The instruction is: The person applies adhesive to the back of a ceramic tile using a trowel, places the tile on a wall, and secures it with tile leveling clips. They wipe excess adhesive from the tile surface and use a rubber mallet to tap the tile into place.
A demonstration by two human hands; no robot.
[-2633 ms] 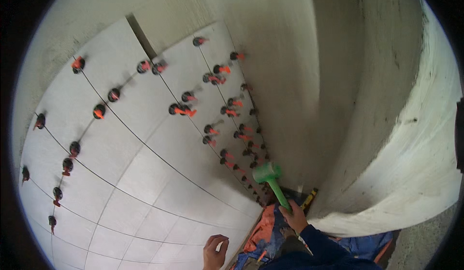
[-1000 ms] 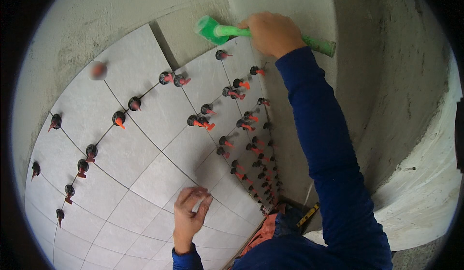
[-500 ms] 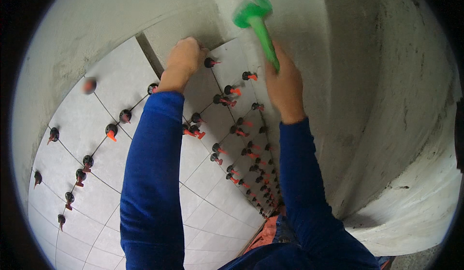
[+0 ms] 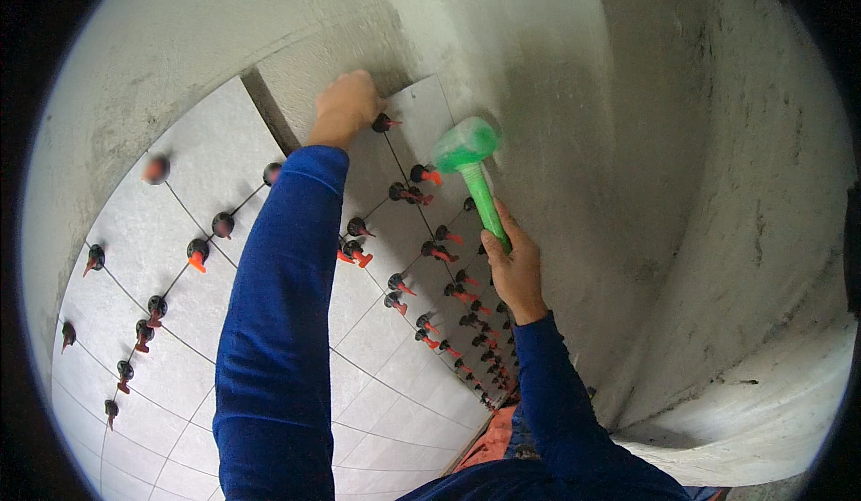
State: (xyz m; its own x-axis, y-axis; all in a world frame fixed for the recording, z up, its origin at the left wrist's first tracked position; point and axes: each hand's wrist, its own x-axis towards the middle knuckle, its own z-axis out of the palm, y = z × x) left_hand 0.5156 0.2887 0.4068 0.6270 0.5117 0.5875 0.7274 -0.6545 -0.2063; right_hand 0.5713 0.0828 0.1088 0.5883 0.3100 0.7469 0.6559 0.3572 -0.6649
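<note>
My right hand is wrapped round the handle of a green rubber mallet. The mallet's head is up, in front of the right edge of the tiled surface; whether it touches a tile cannot be told. At the top edge of the tiles, my left hand is closed, its fingers curled and partly hidden. What it grips, if anything, does not show. Just right of its wrist sits a black-and-red tile leveling clip on a joint. A pale grey tile lies beyond that clip.
Large pale grey tiles spread left and downward, with several black-and-red leveling clips along their joints. A dark gap borders a bare cement strip near my left hand. A rough grey wall rises on the right.
The mallet and my right hand have come down toward the tiles' right edge. My left hand stays near the top edge, almost unmoved. The view has shifted slightly.
</note>
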